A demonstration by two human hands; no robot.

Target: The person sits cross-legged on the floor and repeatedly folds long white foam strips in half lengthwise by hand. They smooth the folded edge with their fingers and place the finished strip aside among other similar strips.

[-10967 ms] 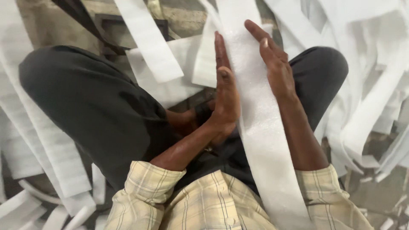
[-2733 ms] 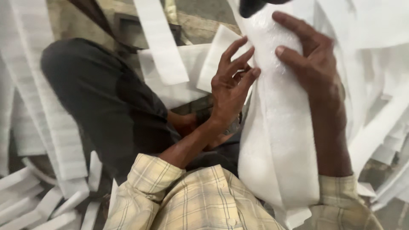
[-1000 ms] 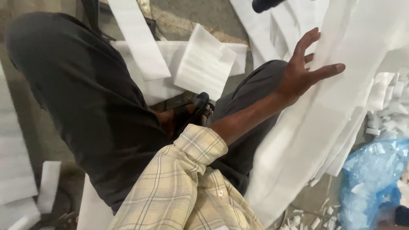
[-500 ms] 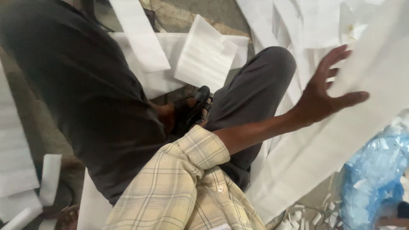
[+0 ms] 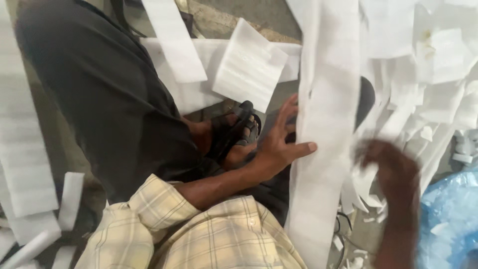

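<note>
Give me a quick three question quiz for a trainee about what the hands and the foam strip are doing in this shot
1. True or false: the left hand lies on the long white foam strip.
2. Which hand is blurred? A) left B) right
3. What blue thing sits at the lower right?

Key
1. True; its thumb rests on the strip's edge.
2. B, the right hand.
3. A blue plastic bag.

- Bare grey concrete floor [image 5: 239, 15] carries the scene.
- Long white foam strips [image 5: 27, 164] lie scattered on it at left.
- Crumpled blue plastic bag [image 5: 448, 219] rests on it at right.
</note>
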